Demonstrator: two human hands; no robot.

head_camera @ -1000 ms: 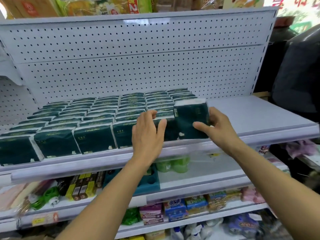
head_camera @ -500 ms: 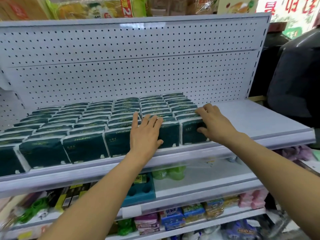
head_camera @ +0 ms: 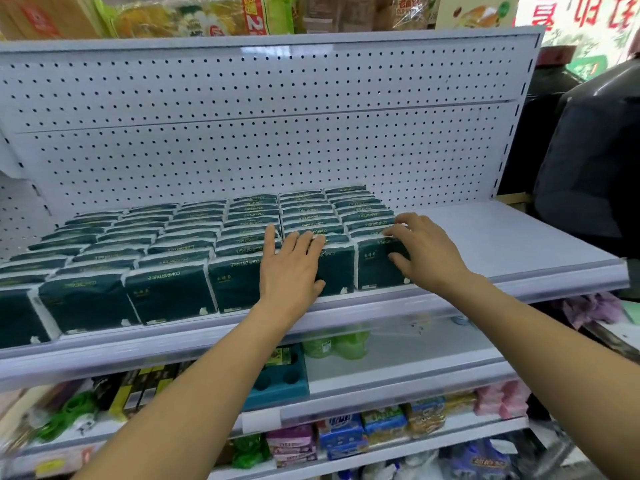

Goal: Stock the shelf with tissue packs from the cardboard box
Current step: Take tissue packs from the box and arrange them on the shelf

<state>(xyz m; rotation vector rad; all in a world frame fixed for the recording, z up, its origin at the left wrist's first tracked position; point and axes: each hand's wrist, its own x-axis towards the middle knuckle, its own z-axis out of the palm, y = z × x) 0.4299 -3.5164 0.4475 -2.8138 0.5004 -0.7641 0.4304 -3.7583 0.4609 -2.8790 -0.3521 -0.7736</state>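
Tissue packs (head_camera: 194,258) already fill most of the shelf (head_camera: 502,244), standing in neat rows from the left end up to about two thirds across, with bare shelf to the right of them. The cardboard box isn't anywhere in view, so I can't say how much stock is left.

Looks to me like the step right now is squaring up the front row. My tip for doing that well: push flat and even, low on the face of the pack, so it slides back instead of tipping. Soft packs squash if you jab them with fingertips, and the row behind will bulge. Keep the front faces flush with the shelf lip so the labels read in a straight line.

Pose-wise, the left hand (head_camera: 289,268) lies flat against the front pack (head_camera: 341,271) in the second row from the right, fingers straight and spread a bit, tips reaching over its top edge, thumb out to the side. Nothing gripped, just pressing. The right hand (head_camera: 424,252) is on the end pack (head_camera: 375,268), fingers curled over its top and thumb tucked against its right side, so it's holding that one in a loose clamp. Both forearms come up from below at a slant, wrists fairly straight.

I'd nudge that end pack left, snug against its neighbour, before letting go.
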